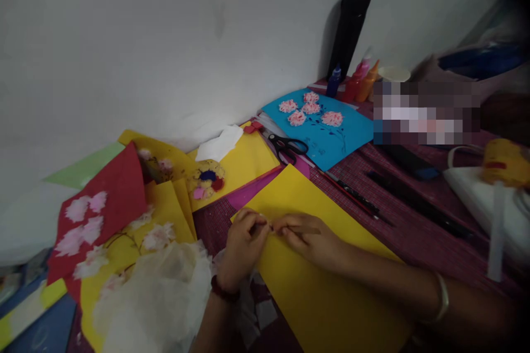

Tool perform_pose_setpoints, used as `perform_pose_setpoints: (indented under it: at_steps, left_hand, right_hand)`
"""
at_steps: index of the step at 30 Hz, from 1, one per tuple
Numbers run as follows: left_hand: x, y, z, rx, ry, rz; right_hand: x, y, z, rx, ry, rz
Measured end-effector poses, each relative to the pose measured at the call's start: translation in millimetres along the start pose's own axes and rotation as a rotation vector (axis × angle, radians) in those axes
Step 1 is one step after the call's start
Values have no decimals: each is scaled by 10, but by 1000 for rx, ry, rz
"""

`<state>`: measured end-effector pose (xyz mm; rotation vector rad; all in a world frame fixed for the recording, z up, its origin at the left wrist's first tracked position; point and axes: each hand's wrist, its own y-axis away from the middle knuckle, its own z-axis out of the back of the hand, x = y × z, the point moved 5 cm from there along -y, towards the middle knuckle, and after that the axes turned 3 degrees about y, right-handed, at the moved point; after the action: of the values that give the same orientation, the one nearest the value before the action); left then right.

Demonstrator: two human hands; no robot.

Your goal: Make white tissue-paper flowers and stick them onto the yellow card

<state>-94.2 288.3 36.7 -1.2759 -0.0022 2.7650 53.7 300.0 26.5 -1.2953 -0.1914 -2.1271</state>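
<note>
My left hand (244, 242) and my right hand (308, 238) meet over the upper left part of a plain yellow paper sheet (339, 303). Both are closed in a pinch, fingertips almost touching. Whatever small thing lies between them is mostly hidden; a pale speck shows near the left fingertips. A thin brown shape runs along the right fingers, too blurred to name. Crumpled white tissue paper (165, 292) lies left of my left wrist, over a yellow sheet with tissue flowers (157, 237).
Black-handled scissors (285, 146) and pencils (351, 196) lie beyond the yellow sheet. A blue sheet with pink flowers (323, 138) sits farther back, near paint bottles (364, 81). At left is a red sheet (120, 193); at right, a yellow glue gun (505, 162).
</note>
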Motion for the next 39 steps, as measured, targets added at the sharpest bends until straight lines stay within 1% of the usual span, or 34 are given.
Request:
perform_pose_setpoints:
  at_steps: [3,5,7,9,11,12,14,15,16,17,18,20,21,23,25,27,29,31,32,34,35,37,39]
  left_hand:
    - [-45,20,-14,42,-13,8]
    - [-67,28,-40,61,-31,-6]
    - [-66,27,-55,69,-31,-19]
    - [-26,26,-23,81,50,14]
    - [25,52,88,92,177,84]
    - [47,85,185,68,250,129]
    - [68,205,420,-36,328,215]
    - [59,290,524,-83,308,242]
    - [36,386,589,-97,260,259]
    - [4,485,605,-68,183,262]
    - [-32,586,575,-8,80,249]
    - [-87,779,444,94,-123,198]
    - [-100,861,375,106,-211,170]
    - [-103,978,278,62,-341,125]
    - [-92,1023,247,-12,-403,100]
    - [-91,1002,260,-65,-454,79]
    - [-108,937,277,-69,-524,57]
    - [-139,858,279,-32,-562,37]
    - [-162,820,290,-33,-542,32]
    - [-213,759,354,-111,-387,52]
    - [-222,739,400,-174,-262,99]
    - [-194,721,464,-298,28,250]
    - [-140,706,430,-336,295,402]
  right_hand:
    - [-8,-10,-12,4,-48,-39]
    - [-19,-25,0,16,-139,-77]
    - [-60,-29,44,-17,-303,-149]
    - [-145,-5,105,-109,-511,-270]
    - [-224,40,143,-191,-666,-372]
    - [-244,59,146,-206,-711,-395]
    - [-250,84,126,-195,-755,-399]
    - [-242,92,101,-170,-767,-395]
    - [-233,100,70,-140,-778,-396]
    - [-223,106,37,-109,-783,-396]
    - [-211,111,6,-76,-780,-393]
    - [-190,117,-37,-30,-758,-379]
    - [-182,118,-46,-21,-746,-369]
    - [-173,121,-51,-16,-728,-353]
    - [-172,127,-52,-16,-719,-344]
    - [-179,133,-59,-15,-709,-337]
    - [-192,134,-70,-12,-701,-335]
    - [-202,130,-74,-12,-699,-341]
    - [-199,128,-68,-16,-706,-342]
    - [-169,128,-34,-38,-739,-337]
    - [-136,133,-7,-50,-763,-323]
    - [-33,153,59,-63,-800,-269]
    - [102,183,121,-43,-794,-186]
